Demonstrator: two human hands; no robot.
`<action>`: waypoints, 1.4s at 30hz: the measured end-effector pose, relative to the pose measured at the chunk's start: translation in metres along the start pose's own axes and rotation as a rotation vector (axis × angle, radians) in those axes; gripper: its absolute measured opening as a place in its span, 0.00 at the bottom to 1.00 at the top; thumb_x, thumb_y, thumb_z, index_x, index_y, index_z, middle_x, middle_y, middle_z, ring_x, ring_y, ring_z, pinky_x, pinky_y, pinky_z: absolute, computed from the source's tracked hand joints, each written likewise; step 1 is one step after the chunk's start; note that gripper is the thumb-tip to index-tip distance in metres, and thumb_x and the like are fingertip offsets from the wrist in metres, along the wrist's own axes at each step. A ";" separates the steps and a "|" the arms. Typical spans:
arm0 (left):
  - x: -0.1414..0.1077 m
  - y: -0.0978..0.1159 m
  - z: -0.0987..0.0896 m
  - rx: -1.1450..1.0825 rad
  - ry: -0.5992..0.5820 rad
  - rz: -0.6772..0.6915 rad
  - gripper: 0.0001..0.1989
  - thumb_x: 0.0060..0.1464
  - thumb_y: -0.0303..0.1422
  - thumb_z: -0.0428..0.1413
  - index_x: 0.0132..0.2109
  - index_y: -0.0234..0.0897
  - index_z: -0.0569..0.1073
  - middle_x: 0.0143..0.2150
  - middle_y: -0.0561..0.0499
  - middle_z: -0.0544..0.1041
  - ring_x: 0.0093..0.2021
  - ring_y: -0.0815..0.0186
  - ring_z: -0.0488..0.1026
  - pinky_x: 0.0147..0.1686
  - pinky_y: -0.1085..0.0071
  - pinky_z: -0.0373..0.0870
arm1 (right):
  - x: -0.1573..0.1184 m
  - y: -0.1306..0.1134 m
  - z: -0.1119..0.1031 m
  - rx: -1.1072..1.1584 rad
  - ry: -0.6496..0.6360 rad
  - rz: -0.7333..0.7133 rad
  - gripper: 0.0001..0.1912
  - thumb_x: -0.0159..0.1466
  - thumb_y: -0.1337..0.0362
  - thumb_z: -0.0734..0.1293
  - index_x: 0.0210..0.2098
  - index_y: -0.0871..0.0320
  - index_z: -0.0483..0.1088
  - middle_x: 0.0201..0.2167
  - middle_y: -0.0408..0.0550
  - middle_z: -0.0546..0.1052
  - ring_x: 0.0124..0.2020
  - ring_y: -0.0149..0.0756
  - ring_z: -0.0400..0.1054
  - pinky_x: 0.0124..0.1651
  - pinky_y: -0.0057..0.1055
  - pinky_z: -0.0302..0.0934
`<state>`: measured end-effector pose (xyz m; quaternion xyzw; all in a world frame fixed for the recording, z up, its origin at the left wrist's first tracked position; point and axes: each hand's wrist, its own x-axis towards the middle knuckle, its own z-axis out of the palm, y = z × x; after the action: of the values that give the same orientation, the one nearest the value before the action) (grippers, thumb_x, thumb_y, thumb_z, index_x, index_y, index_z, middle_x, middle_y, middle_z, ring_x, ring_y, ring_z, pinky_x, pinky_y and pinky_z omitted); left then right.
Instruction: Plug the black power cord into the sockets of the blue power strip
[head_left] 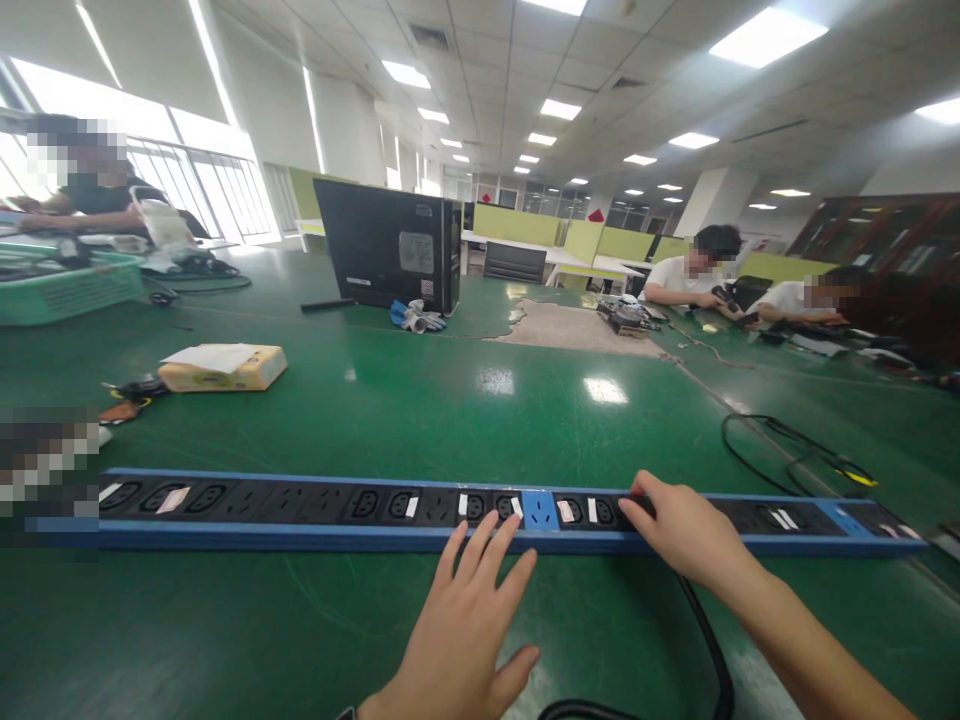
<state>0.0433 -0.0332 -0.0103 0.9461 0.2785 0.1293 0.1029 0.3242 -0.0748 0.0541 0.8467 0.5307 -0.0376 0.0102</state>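
Observation:
A long blue power strip [442, 541] with a row of black sockets lies across the table in front of me. White and pink stickers are stuck on several of its sockets, and one socket block is blue. My left hand [469, 610] is open, its fingers spread and their tips over the strip's near edge, left of the blue block. Right of that block, my right hand [686, 525] has its thumb and fingers curled together at the sockets; whatever is between them is hidden. A thick black cable [709, 640] loops on the table below the right hand.
On the green table [390, 420] stand a black computer case [386, 245], gloves [418, 316], a tissue pack [225, 370] and a green basket [71, 288]. A thin black cable [780, 450] lies at right. One person sits at far left, two at far right.

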 end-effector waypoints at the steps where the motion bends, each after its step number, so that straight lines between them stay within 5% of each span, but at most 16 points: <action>1: 0.000 0.000 0.000 -0.001 0.000 -0.002 0.38 0.48 0.41 0.60 0.65 0.48 0.58 0.71 0.47 0.47 0.69 0.47 0.43 0.65 0.45 0.42 | -0.002 -0.002 0.002 -0.015 0.002 0.002 0.14 0.66 0.54 0.56 0.41 0.53 0.67 0.34 0.50 0.77 0.37 0.45 0.73 0.30 0.31 0.52; 12: 0.002 -0.005 0.008 0.109 0.069 0.003 0.44 0.52 0.40 0.56 0.70 0.43 0.43 0.71 0.53 0.48 0.68 0.54 0.46 0.65 0.54 0.40 | -0.008 -0.006 0.007 -0.054 0.034 -0.028 0.13 0.67 0.54 0.55 0.40 0.54 0.66 0.32 0.50 0.78 0.35 0.48 0.74 0.28 0.32 0.52; 18: 0.002 -0.008 0.008 0.205 0.127 0.047 0.44 0.51 0.43 0.57 0.69 0.41 0.45 0.71 0.54 0.49 0.68 0.55 0.47 0.64 0.58 0.36 | -0.023 0.030 -0.051 0.203 0.414 0.090 0.19 0.63 0.47 0.57 0.41 0.52 0.69 0.24 0.45 0.77 0.28 0.42 0.72 0.29 0.32 0.55; 21: 0.002 -0.009 0.007 0.231 0.146 0.061 0.43 0.51 0.41 0.56 0.69 0.41 0.45 0.70 0.55 0.50 0.68 0.56 0.47 0.64 0.60 0.36 | -0.027 0.072 -0.067 0.243 0.429 0.120 0.22 0.58 0.42 0.60 0.38 0.51 0.72 0.20 0.43 0.74 0.24 0.40 0.69 0.27 0.32 0.55; 25: 0.002 -0.008 0.007 0.248 0.172 0.071 0.42 0.52 0.39 0.56 0.69 0.40 0.46 0.70 0.54 0.52 0.67 0.56 0.48 0.64 0.59 0.37 | -0.016 0.120 -0.041 0.306 0.214 0.033 0.24 0.58 0.41 0.59 0.37 0.53 0.73 0.20 0.42 0.74 0.24 0.38 0.68 0.28 0.32 0.56; 29: 0.002 -0.007 0.007 0.264 0.178 0.071 0.42 0.52 0.38 0.56 0.69 0.39 0.46 0.70 0.53 0.53 0.67 0.56 0.49 0.64 0.58 0.40 | -0.003 0.132 -0.010 0.315 0.147 -0.005 0.24 0.60 0.42 0.59 0.38 0.54 0.74 0.22 0.42 0.75 0.26 0.38 0.69 0.30 0.32 0.58; 35: 0.002 -0.008 0.006 0.287 0.190 0.082 0.42 0.52 0.38 0.56 0.69 0.39 0.46 0.69 0.51 0.54 0.66 0.54 0.51 0.63 0.58 0.47 | 0.008 0.147 -0.005 0.253 0.128 -0.035 0.22 0.61 0.44 0.59 0.36 0.53 0.76 0.27 0.43 0.78 0.30 0.39 0.71 0.32 0.31 0.59; 42: 0.005 -0.009 0.007 0.299 0.202 0.084 0.43 0.51 0.38 0.56 0.69 0.39 0.46 0.70 0.53 0.53 0.66 0.57 0.50 0.63 0.59 0.42 | 0.014 0.183 0.004 0.186 0.130 -0.031 0.23 0.61 0.44 0.58 0.38 0.54 0.75 0.27 0.45 0.78 0.31 0.41 0.71 0.33 0.32 0.59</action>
<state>0.0451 -0.0244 -0.0184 0.9438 0.2639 0.1851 -0.0730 0.4943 -0.1424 0.0444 0.8362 0.5376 -0.0319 -0.1036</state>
